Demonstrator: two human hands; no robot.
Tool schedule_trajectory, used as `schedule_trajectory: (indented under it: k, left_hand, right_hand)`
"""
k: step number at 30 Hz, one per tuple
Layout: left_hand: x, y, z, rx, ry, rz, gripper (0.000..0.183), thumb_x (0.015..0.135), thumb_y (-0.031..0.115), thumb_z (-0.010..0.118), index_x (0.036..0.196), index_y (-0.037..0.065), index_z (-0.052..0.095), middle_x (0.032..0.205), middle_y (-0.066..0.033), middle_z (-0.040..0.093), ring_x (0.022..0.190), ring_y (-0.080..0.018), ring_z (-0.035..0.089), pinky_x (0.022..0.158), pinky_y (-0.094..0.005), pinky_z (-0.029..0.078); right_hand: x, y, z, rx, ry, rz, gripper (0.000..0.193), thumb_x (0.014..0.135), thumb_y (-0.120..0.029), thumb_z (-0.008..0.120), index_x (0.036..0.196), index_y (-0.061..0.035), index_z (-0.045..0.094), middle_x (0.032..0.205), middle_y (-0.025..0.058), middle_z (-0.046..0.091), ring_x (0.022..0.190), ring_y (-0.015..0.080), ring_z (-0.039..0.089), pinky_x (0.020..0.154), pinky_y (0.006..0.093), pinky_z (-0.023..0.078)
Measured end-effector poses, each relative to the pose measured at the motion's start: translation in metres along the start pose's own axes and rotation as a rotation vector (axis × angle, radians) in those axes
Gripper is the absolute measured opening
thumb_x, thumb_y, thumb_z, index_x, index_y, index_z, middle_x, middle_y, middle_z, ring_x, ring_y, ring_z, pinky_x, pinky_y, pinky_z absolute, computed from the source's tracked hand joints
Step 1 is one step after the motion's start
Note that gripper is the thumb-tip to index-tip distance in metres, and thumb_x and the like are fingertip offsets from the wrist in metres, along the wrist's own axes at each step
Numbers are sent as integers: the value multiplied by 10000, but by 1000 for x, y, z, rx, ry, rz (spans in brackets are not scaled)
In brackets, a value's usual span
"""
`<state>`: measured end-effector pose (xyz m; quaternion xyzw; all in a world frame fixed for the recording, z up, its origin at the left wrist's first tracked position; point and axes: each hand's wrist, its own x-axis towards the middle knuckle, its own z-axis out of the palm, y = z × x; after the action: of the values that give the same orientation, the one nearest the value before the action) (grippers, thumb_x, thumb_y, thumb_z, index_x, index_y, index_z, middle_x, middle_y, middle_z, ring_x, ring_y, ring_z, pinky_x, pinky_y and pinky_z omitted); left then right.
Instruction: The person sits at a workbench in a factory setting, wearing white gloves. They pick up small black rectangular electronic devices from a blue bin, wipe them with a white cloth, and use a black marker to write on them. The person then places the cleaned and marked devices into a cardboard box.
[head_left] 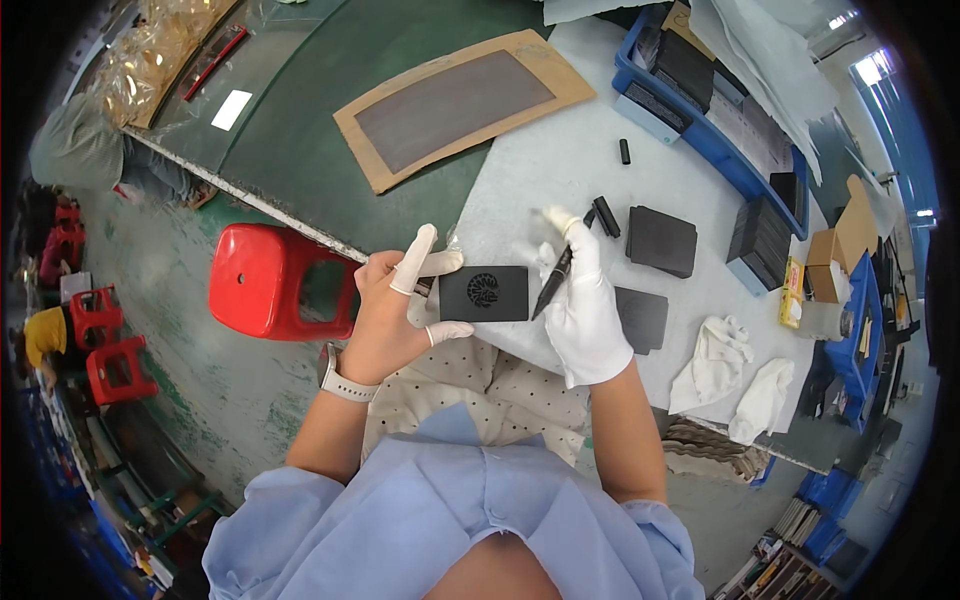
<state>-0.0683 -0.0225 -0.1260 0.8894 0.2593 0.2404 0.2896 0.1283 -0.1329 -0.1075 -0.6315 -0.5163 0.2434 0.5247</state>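
Note:
My left hand (403, 296), with white finger cots on some fingers, grips a flat black rectangular plate (457, 307) by its left end. A round dark emblem sits near the middle of the plate. A white glove covers my right hand (590, 318), which holds a black marker pen (553, 284) slanted down, its tip close to the plate's right edge; I cannot tell if it touches. Just right of the gloved hand lie a stack of black plates (661, 242) and a second dark stack (641, 318), partly hidden by the glove. Black cylindrical pieces (606, 217) lie beyond the pen.
A cardboard-framed grey panel (455, 108) lies at the far side. To the right are a blue bin (712, 128) with black plates, a block of stacked plates (760, 240), white gloves (712, 362) and a cardboard box (826, 262). A red stool (262, 280) stands left of the table.

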Motion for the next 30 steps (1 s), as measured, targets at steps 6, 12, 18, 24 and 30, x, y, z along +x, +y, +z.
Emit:
schedule_trajectory:
  k: [6, 12, 18, 24, 30]
  left_hand:
    - [0, -2, -2, -25, -12, -10, 1139, 559, 406, 872, 1483, 47, 310, 1148, -13, 694, 1062, -214, 487, 968, -373, 271]
    - [1, -4, -2, -51, -8, 5, 1123, 572, 411, 872, 1475, 33, 321, 1140, -19, 698, 1068, -202, 486, 981, -370, 263]
    - [2, -3, -1, -60, -9, -8, 1120, 572, 406, 878, 1473, 36, 325, 1135, -17, 699, 1081, -195, 485, 984, -367, 268]
    - [1, -7, 1, -51, 32, 21, 1108, 556, 415, 878, 1469, 78, 348, 1145, 0, 696, 1026, -217, 527, 927, -394, 304]
    - [-1, -5, 1, -55, -4, -11, 1105, 570, 386, 886, 1467, 40, 342, 1135, -27, 698, 1082, -200, 470, 974, -359, 275]
  right_hand:
    - [1, -2, 4, 375, -40, 152, 611, 842, 158, 356, 1423, -27, 308, 1347, 189, 452, 1157, 255, 560, 915, 373, 529]
    - [4, 4, 0, 96, 68, -41, 636, 805, 176, 401, 1402, -38, 350, 1116, 144, 541, 1039, 199, 594, 808, 356, 574]
    - [-10, -13, -19, 105, -14, 116, 568, 867, 114, 401, 1411, -43, 355, 1023, 99, 536, 952, 170, 581, 775, 347, 569]
    - [-14, 0, -11, 200, 90, 24, 568, 865, 112, 432, 1413, -27, 375, 1014, 98, 582, 806, 140, 606, 786, 268, 496]
    - [-19, -19, -11, 270, 139, 183, 254, 900, -144, 668, 1105, 5, 651, 774, 51, 641, 673, 103, 613, 628, 247, 488]
